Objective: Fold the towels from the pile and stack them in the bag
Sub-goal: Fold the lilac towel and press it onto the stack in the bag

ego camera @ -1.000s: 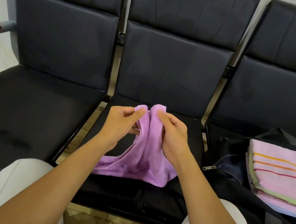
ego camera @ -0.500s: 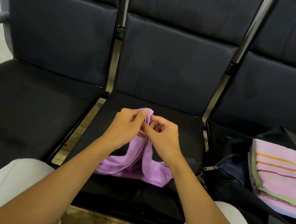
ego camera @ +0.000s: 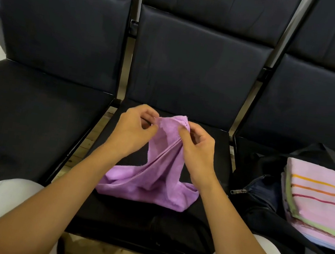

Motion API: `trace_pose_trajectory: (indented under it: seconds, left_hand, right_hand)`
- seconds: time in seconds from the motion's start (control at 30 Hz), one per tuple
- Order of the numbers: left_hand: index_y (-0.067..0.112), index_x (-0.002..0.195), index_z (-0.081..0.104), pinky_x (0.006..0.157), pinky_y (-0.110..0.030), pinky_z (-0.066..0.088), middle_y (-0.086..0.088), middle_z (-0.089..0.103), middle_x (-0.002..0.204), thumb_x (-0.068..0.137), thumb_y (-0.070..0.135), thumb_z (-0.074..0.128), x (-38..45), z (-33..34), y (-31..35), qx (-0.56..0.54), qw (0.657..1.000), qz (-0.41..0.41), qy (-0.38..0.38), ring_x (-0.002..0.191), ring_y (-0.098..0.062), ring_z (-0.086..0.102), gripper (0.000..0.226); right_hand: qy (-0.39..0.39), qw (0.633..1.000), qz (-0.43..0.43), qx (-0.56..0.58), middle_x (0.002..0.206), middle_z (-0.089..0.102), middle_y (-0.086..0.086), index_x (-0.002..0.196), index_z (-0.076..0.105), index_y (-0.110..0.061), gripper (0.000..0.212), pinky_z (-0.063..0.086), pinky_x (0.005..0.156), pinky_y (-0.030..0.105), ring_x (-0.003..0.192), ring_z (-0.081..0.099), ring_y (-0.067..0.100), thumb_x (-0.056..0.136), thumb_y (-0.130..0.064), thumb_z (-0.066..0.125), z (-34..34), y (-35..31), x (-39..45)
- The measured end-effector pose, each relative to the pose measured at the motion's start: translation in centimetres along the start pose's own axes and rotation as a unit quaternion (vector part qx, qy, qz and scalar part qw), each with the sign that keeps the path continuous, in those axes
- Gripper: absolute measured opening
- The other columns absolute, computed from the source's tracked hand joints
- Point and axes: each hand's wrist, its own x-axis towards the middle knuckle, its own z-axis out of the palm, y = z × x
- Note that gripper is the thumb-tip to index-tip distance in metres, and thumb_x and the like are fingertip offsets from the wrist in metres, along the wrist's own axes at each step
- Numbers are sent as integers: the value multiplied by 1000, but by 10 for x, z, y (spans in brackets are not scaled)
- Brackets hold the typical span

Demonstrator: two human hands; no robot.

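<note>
1. Towel work first: I see the purple towel [ego camera: 155, 169] held up at its top edge over the middle seat [ego camera: 208, 142], its lower part pooled in loose folds on the cushion.
2. My left hand [ego camera: 133, 130] pinches the top edge on its side and my right hand [ego camera: 198, 149] pinches the other side, finger and thumb clamped on cloth, with only a narrow span of edge between them.
3. I judge the hands sit at the hem because that is where the corners can be found; lifting lets the cloth hang so its twist shows.
4. The cloth is bunched and wrung between the grips, so I read the fold as not yet begun.
5. The bag [ego camera: 260, 198] lies unzipped on the right seat, just beside the middle one, with a stack of folded towels [ego camera: 321, 201] resting in its mouth, the striped pink one uppermost.
6. That placement keeps the drop-off a short reach to my right.
7. I see no remaining pile in view.
8. Room: the left seat [ego camera: 31, 122] offers open cushion, and the middle seat has bare cushion around the towel for laying it flat.
9. Edges to mind: the gap between seats at left, the front lip of the cushion near my knees [ego camera: 0, 205], and the bag's zipper [ego camera: 239, 191], which could snag the cloth.
</note>
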Motion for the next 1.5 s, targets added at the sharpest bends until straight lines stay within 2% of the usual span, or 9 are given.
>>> trace_pose_trajectory:
  seconds: [0.07,0.23,0.5,0.6,0.77,0.87,1.03,1.23,1.5]
  left_hand:
    - [20,110,61,67,-13,46,4,60,102,84,16,74,1,-4,-3,58,998,-6,13,86,-7,59,29]
    - [26,124,50,90,-26,36,-2,41,132,81,23,76,-1,-7,-8,182,982,-14,-44,124,-19,40,51]
    - [26,119,54,96,-31,37,0,39,139,81,24,76,-1,-10,-1,219,973,-7,-79,128,-21,37,44]
    - [21,117,58,101,-38,43,0,43,137,80,30,77,-1,-10,0,245,964,-5,-100,125,-21,42,43]
    - [16,99,65,67,-19,41,4,61,109,81,33,76,1,-12,-2,234,963,-3,-131,86,-8,56,27]
    - [13,100,73,62,-15,41,2,68,94,82,31,75,2,-12,0,216,965,6,-146,77,-6,60,26]
    - [11,98,74,66,-10,41,0,68,95,81,24,77,3,-13,6,195,978,53,-52,78,-3,58,22]
    - [7,93,73,72,-2,42,-3,67,90,79,22,79,13,-28,15,161,963,194,95,78,-5,56,21]
    - [6,104,70,83,-3,43,-5,63,102,86,7,71,15,-33,30,101,945,272,150,92,-1,53,19]
  right_hand:
    - [-6,1000,-4,1,107,71,-6,115,68,-18,19,56,82,21,98,67,6,98,-17,60,0,-1,0]
    - [-8,1000,-11,-9,111,68,-13,119,64,-26,21,55,87,20,103,64,2,101,-20,54,-2,-2,0]
    - [-20,999,-22,-21,113,65,-14,120,59,-29,22,53,88,17,105,62,-1,103,-21,49,-7,-3,1]
    - [-18,999,-28,-20,113,66,-10,121,59,-26,21,53,87,18,104,63,2,103,-20,49,-9,-3,3]
    - [-10,999,-31,-19,116,66,-4,123,59,-22,23,53,87,19,105,64,6,103,-22,48,-15,-2,7]
    - [-2,999,-33,-12,116,66,-2,124,59,-19,24,54,88,22,104,65,8,104,-21,46,-18,-2,9]
    - [18,999,-31,3,117,66,-3,124,60,-20,24,53,91,25,107,64,7,105,-20,46,-25,-5,12]
    - [33,998,-40,31,123,67,-1,125,61,-20,25,51,100,32,115,63,11,104,-21,48,-31,-10,14]
    - [14,999,-52,9,116,68,2,123,59,-18,22,54,87,30,104,66,14,104,-22,48,-30,-18,10]
